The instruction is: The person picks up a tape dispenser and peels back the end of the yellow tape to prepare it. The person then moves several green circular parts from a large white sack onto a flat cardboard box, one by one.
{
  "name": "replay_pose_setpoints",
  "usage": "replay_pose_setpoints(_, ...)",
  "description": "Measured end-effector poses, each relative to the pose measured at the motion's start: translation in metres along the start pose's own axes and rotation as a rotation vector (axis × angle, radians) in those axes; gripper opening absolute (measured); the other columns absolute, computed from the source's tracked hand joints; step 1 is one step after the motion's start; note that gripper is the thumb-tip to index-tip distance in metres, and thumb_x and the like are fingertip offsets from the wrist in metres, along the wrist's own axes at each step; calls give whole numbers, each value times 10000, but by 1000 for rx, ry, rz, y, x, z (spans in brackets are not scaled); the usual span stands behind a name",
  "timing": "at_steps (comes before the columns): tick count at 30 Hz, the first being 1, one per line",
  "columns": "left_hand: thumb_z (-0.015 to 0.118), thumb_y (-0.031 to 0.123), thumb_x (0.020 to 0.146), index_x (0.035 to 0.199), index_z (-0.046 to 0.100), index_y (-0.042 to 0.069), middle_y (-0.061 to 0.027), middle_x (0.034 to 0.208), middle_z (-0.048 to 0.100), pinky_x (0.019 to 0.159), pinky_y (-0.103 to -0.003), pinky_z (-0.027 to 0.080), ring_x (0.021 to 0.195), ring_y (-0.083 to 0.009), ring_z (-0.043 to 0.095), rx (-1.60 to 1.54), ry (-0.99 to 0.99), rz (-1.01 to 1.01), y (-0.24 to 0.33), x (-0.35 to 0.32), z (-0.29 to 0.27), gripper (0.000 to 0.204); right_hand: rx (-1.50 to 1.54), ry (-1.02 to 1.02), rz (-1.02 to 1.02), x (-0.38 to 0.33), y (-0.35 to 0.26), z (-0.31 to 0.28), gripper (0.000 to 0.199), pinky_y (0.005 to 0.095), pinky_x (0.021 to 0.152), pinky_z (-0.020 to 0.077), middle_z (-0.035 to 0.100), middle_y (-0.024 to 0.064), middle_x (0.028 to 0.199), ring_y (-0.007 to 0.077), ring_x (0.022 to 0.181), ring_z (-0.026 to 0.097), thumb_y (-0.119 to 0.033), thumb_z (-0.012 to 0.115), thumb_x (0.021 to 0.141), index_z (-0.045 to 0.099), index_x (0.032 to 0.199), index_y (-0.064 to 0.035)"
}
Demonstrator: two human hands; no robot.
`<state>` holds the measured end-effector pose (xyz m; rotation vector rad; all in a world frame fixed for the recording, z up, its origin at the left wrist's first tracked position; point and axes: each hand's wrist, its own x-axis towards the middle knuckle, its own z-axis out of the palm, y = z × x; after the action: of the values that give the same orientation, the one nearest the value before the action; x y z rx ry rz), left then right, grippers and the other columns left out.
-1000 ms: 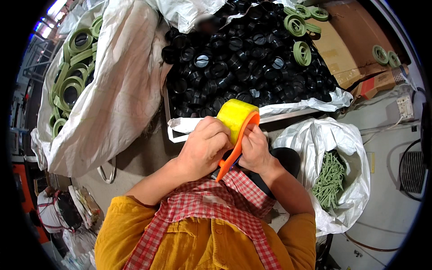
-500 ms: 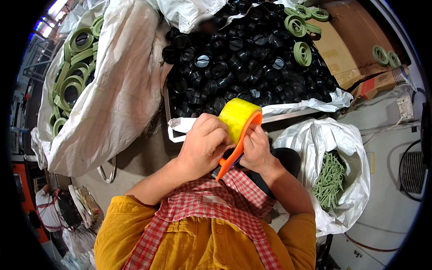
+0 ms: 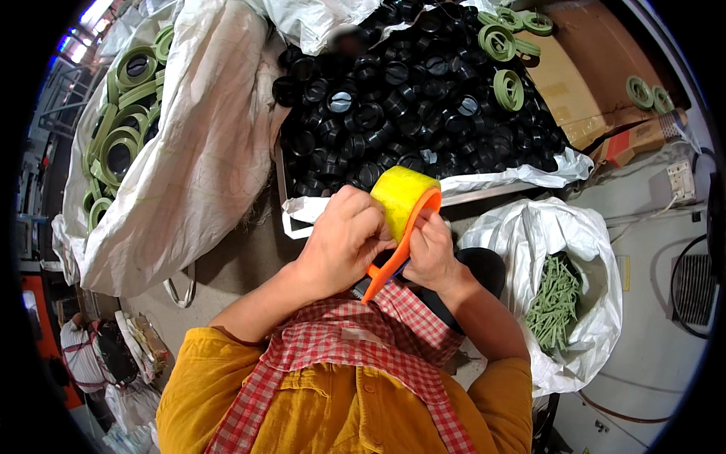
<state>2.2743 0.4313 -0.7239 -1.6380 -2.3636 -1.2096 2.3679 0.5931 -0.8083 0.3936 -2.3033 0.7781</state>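
Centrally, one roll of yellow tape [image 3: 403, 198] sits mounted in one orange plastic dispenser [image 3: 399, 256], held just above the person's lap at chest level, in front of the bin edge. One left hand [image 3: 342, 242] curls its fingers against the roll's near face, fingertips pinched at the tape surface; one right hand [image 3: 430, 253] wraps closed around the dispenser's frame from the other side. Both hands touch the assembly. Beyond it stands one open bin lined with white sheeting [image 3: 522, 179], heaped with black round moulded parts [image 3: 393, 98], too many to count, glossy and ring-shaped; four green rings [image 3: 508, 88] lie on top of the heap. To the left, one large white woven sack [image 3: 189, 151] holds a stack of larger green rings [image 3: 121, 144]. To the right, one white plastic bag [image 3: 597, 303] contains thin green rod-like pieces [image 3: 556, 303], loosely piled.
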Motion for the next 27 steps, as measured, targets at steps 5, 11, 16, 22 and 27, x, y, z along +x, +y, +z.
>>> replay_pose_setpoints(5, 771, 57, 620, 777, 576, 59, -98, 1042, 575, 767, -400, 429, 947, -297, 520, 67, 144, 97, 6, 4, -1, 250, 15, 5, 0, 4, 0, 0, 320, 419, 781, 471, 615, 203, 920, 376, 830, 584, 40, 620, 566, 574, 882, 58)
replay_pose_setpoints(11, 811, 98, 597, 771, 583, 70, -94, 1040, 579, 820, -399, 428, 941, -287, 530, 63, 48, 51, 0, 2, -1, 288, 39, -22, 24, 0, -1, -1, 321, 416, 743, 473, 610, 205, 910, 379, 808, 577, 49, 606, 559, 571, 878, 63)
replay_pose_setpoints(16, 815, 109, 603, 759, 586, 72, -91, 1021, 575, 814, -393, 428, 933, -281, 524, 24, 0, 1, -1, -2, 0, 280, 48, -8, 10, 0, -1, -1, 328, 413, 751, 471, 613, 206, 918, 375, 810, 580, 46, 611, 554, 574, 880, 60)
replay_pose_setpoints(22, 809, 116, 607, 751, 585, 76, -82, 1028, 574, 788, -391, 411, 930, -273, 519, 45, 110, 54, 3, 1, -1, 270, 12, -11, -2, 2, -1, -1, 313, 407, 761, 467, 619, 201, 925, 368, 821, 585, 41, 625, 555, 577, 864, 48)
replay_pose_setpoints(27, 811, 132, 612, 758, 591, 76, -76, 1031, 580, 773, -380, 405, 909, -270, 517, 48, 41, 29, 1, 3, -4, 270, 30, -40, 23, -2, -1, -2, 302, 405, 745, 470, 615, 192, 908, 365, 822, 585, 41, 628, 563, 580, 861, 45)
